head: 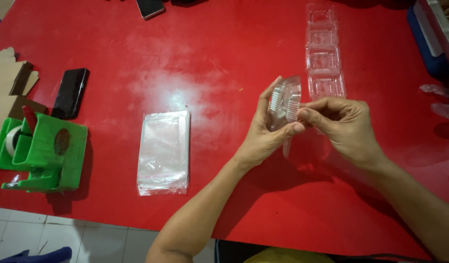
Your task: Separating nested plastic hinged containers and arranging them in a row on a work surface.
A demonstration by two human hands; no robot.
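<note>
We hold a small clear plastic tray [285, 102] up above the red table [210, 58], tilted on its edge between both hands. Our left hand [263, 134] cups it from behind and below, the palm facing us, the fingers running up along its far side and the thumb pressed across its lower edge. Our right hand [343, 124] meets it from the right, thumb and forefinger pinched closed on the ribbed rim, the other fingers curled into the palm. So the tray sits at the fingertips of both hands, clear of the tabletop, its ribbed wall turned towards us. Just beyond the hands, a row of further clear trays [323, 53] lies flat on the table, running away from us. To the left, well apart from the hands, lies a stack of clear plastic bags [164, 151]. Further left stands a green tape dispenser [44, 153], with a black phone [71, 92] behind it and brown cardboard [7, 80] at the table's edge. Another phone [150, 7] lies at the far edge
</note>
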